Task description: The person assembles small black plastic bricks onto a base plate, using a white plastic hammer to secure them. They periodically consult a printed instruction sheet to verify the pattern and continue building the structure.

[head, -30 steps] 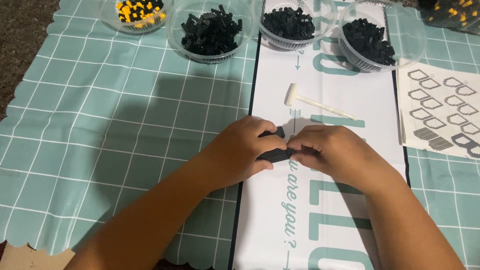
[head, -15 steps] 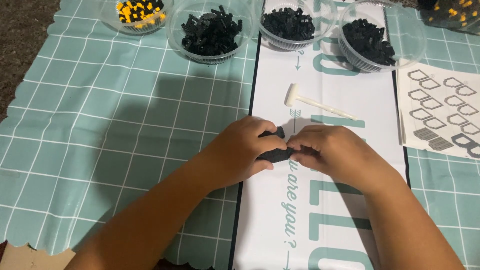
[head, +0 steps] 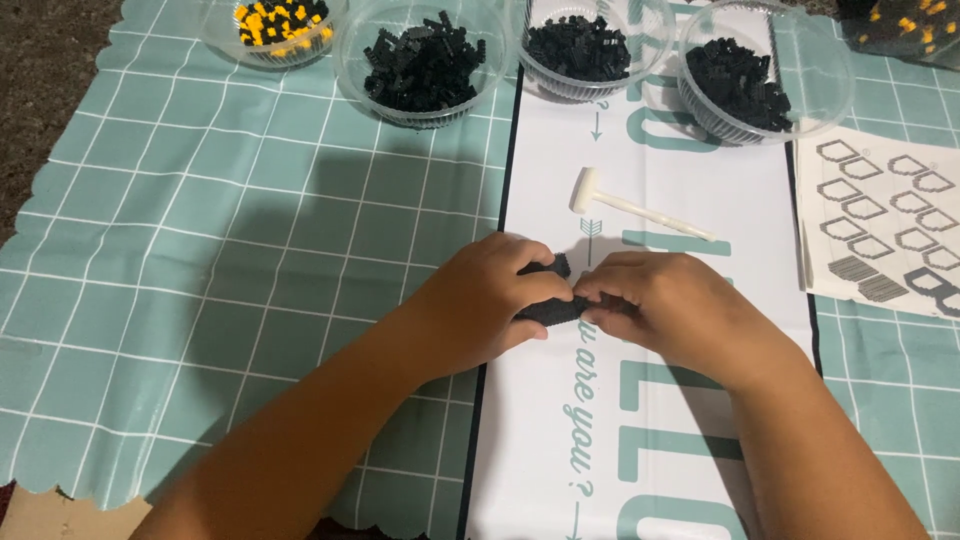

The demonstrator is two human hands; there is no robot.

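My left hand (head: 480, 300) and my right hand (head: 665, 305) meet over the white mat (head: 650, 430), both gripping a small black block assembly (head: 552, 300). Most of the assembly is hidden under my fingers; only a dark strip and one corner show between the hands. A small white plastic hammer tool (head: 630, 205) lies on the mat just beyond my hands.
Three clear bowls of tiny black blocks (head: 425, 70) (head: 585, 48) (head: 740, 82) and one of yellow and black blocks (head: 278, 22) line the far edge. A printed instruction sheet (head: 885, 215) lies at right. A teal grid tablecloth (head: 200, 250) covers the surface.
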